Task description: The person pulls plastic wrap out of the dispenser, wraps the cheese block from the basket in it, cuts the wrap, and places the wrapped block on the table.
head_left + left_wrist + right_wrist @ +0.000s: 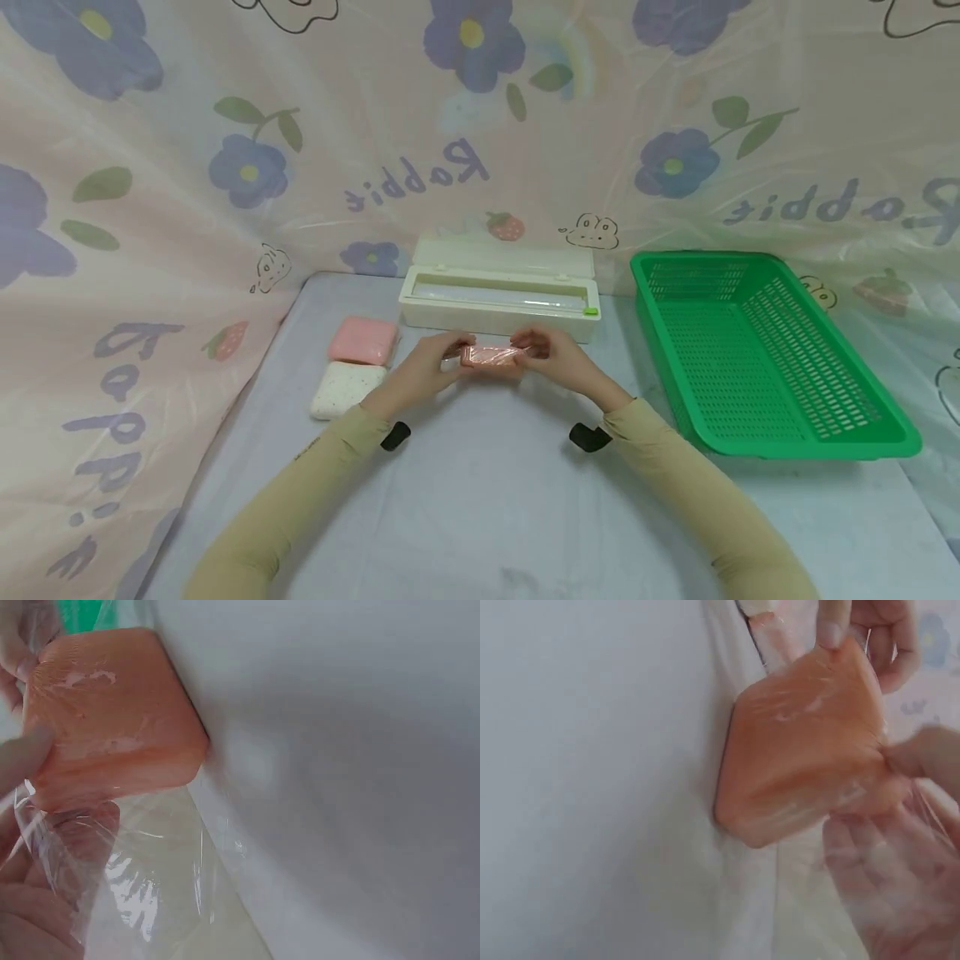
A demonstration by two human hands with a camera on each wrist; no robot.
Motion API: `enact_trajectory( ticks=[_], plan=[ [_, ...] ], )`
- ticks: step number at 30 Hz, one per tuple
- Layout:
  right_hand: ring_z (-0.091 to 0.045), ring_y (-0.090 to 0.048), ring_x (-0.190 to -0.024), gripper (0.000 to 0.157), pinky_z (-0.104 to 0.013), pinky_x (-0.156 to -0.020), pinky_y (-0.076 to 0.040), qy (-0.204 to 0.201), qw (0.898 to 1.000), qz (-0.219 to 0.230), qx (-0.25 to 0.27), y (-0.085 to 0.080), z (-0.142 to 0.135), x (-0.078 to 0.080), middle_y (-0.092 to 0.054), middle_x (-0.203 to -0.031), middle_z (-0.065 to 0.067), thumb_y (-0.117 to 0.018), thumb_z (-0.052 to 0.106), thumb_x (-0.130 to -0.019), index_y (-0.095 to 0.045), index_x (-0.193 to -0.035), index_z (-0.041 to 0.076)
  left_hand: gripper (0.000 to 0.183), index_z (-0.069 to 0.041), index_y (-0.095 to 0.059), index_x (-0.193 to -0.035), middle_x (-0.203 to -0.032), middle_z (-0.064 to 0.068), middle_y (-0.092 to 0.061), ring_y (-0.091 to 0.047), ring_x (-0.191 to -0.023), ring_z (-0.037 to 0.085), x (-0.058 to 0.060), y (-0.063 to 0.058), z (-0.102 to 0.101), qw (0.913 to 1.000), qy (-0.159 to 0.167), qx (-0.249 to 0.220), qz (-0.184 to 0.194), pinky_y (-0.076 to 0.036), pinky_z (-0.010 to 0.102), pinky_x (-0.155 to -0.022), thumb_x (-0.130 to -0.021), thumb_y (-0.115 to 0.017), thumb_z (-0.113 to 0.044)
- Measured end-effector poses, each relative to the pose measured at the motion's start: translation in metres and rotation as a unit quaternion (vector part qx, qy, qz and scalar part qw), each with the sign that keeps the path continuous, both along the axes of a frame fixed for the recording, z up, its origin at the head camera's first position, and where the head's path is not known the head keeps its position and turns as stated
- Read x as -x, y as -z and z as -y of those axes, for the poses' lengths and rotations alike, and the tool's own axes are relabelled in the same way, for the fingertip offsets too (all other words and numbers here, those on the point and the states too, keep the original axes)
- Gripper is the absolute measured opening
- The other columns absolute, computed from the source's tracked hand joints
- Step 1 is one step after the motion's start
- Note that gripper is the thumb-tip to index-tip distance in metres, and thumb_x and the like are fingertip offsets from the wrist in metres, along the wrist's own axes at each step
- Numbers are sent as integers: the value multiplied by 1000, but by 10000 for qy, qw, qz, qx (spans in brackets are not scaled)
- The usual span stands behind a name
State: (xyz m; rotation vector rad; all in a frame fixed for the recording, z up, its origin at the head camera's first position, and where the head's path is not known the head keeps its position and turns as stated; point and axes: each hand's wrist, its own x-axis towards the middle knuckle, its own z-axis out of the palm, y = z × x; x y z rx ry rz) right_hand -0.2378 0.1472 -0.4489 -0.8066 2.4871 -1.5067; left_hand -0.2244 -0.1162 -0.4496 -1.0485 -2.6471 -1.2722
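An orange, round-cornered block like a bar of soap (491, 357) stands on edge on the table, with clear cling film (135, 889) drawn tight and creased over it. My left hand (431, 367) holds its left end, thumb (34, 754) on the film and fingers behind. At the other end my right hand (558, 358) pinches the film at the bar's edge, its thumb (926, 750) pressed there. Loose film spreads over the fingers of each hand. To the left of my left hand lie a pink bar (363, 340) and a white speckled bar (347, 390).
Just behind the hands stands a white film dispenser (487, 315), its lid raised and a small green tab at the right end. A green perforated basket (888, 429) occupies the right of the white table (480, 517). A printed curtain (525, 150) hangs behind and at the sides.
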Motion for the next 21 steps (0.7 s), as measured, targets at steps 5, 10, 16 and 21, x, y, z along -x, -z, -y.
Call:
enact_trajectory(
  ticks=[5,10,16,21],
  plan=[
    [-24,-63,-98,26,-35,-82,-54,1007,9940,383,173,4,2,6,-63,-107,-10,-68,22,-91,-64,-108,3,35,1,-62,-122,-115,11,-59,-59,-106,23,20,0,-4,9978,-549,-310,222,-51,25,-88,-88,-69,-4],
    [-23,-61,-101,31,-34,-86,-53,1236,9918,278,143,6,2,10,-64,-110,-10,-69,22,-90,-63,-115,4,37,-2,-62,-123,-113,11,-62,-61,-102,23,31,-1,-8,9945,-928,-369,302,-54,29,-84,-88,-70,-10],
    [-23,-64,-97,29,-29,-81,-55,1441,9891,111,285,9,2,16,-65,-108,-11,-71,11,-88,-64,-114,2,32,-2,-64,-112,-104,10,-67,-64,-95,21,40,-2,-12,9865,-1395,-643,560,-54,29,-84,-85,-74,-17],
    [-23,-65,-95,27,-27,-80,-55,1728,9832,84,586,11,3,22,-67,-105,-12,-74,10,-85,-65,-109,0,27,-1,-68,-103,-98,10,-69,-66,-86,19,46,-2,-15,9816,-1624,-787,628,-55,28,-76,-83,-77,-16]
  ],
)
